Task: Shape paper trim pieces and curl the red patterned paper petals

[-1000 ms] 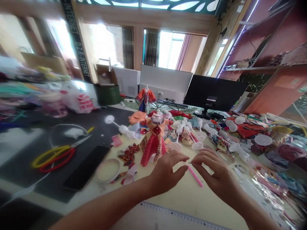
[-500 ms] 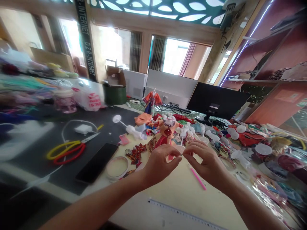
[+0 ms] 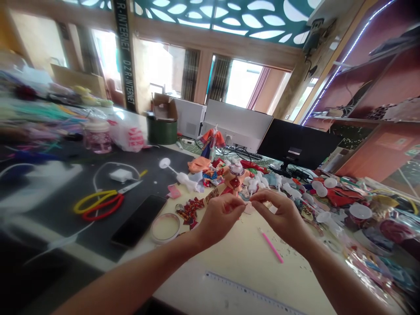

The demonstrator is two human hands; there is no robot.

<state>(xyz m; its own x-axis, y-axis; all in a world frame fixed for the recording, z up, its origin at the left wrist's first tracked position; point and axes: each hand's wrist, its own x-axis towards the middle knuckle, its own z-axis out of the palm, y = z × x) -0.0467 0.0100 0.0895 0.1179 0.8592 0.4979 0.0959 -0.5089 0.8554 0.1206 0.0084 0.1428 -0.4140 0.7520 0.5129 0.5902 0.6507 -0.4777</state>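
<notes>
My left hand [image 3: 223, 216] and my right hand [image 3: 277, 214] are raised over the table, fingertips pinched and nearly meeting. Whatever lies between the fingertips is too small to make out. Just behind them stands a small dress form in an orange and red costume [image 3: 235, 175], partly hidden by my hands. A pink pen [image 3: 272, 248] lies below my right hand, with tiny specks scattered round it. To the left of my left hand are red patterned fabric scraps [image 3: 192, 209] and a round shallow dish or roll [image 3: 165, 228].
Scissors with yellow and red handles [image 3: 98, 204], a black phone [image 3: 139, 221] and a white charger [image 3: 120, 175] lie at left. A ruler [image 3: 246, 291] lies in front. White mini dress forms [image 3: 187, 181] and heaped fabric [image 3: 337, 192] stretch rightward. Monitors [image 3: 297, 146] stand behind.
The camera view has shifted slightly, so the scene sits a little lower and further right. My pinched fingertips are slightly farther apart, and more of the specks by the pen shows.
</notes>
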